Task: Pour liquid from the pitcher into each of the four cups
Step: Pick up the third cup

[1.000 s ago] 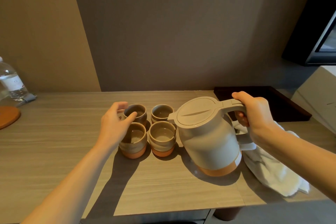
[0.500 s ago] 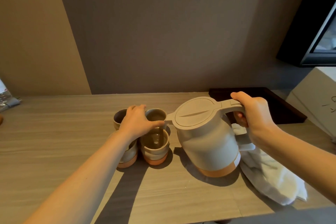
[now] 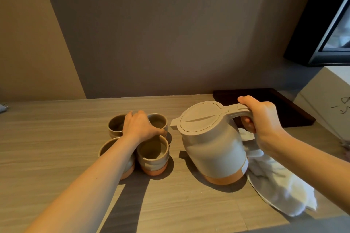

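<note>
White cloth (image 3: 280, 193); dark tray (image 3: 289, 108)

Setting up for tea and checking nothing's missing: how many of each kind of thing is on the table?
Cups: 4
Pitcher: 1
White cloth: 1
Dark tray: 1
Total: 7

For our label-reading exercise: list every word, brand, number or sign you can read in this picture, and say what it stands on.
None can be read.
White box at the right edge: dark handwritten-looking strokes, not legible.
Pitcher, four cups, white cloth, dark tray: no lettering visible.
</note>
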`<state>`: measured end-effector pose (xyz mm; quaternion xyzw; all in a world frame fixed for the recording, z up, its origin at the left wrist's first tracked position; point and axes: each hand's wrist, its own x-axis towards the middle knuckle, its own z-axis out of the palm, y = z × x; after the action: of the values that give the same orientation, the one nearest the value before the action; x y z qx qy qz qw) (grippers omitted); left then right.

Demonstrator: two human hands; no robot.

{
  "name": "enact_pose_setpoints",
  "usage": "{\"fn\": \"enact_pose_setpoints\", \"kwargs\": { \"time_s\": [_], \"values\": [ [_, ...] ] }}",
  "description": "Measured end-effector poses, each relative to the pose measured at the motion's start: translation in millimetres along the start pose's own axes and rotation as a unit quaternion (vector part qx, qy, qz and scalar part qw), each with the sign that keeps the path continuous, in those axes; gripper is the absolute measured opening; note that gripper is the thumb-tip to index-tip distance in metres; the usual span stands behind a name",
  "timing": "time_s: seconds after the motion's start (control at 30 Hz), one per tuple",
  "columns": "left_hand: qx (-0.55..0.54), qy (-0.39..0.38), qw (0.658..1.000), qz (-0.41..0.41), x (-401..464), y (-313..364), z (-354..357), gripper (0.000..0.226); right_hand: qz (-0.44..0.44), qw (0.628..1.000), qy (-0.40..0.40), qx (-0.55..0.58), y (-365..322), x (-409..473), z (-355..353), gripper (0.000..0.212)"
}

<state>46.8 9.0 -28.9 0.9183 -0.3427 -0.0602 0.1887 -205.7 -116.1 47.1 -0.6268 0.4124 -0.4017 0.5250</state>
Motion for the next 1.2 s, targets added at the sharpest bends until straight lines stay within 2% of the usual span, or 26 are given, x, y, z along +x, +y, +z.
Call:
{"fn": "enact_pose_setpoints", "kwargs": {
  "time_s": [0.1, 0.23, 0.47, 0.6, 0.73, 1.2],
  "values": [
    [-0.017, -0.001, 1.000, -0.004, -2, 1, 0, 0.078, 0.005, 1.000, 0.003, 0.002, 1, 1, 0, 0.034],
    [-0.046, 0.006, 0.999, -0.008, -3, 2, -2, 0.084, 0.006, 1.000, 0.004, 0.007, 0, 1, 0, 0.034],
    [-0.198, 0.023, 0.980, -0.026, -4, 3, -17, 0.104, 0.002, 1.000, 0.011, 0.015, -7, -1, -1, 0.034],
    [-0.291, 0.076, 0.954, -0.006, -11, 9, -28, 0.090, 0.000, 1.000, 0.012, 0.021, -14, -5, -2, 0.032],
    [-0.345, 0.113, 0.932, 0.014, -21, 15, -47, 0.085, -0.004, 1.000, 0.011, 0.027, -20, -13, -4, 0.032],
    [-0.434, 0.136, 0.891, 0.003, -102, -9, -71, 0.073, -0.030, 0.998, -0.012, 0.058, -42, -54, -12, 0.034]
  ]
}}
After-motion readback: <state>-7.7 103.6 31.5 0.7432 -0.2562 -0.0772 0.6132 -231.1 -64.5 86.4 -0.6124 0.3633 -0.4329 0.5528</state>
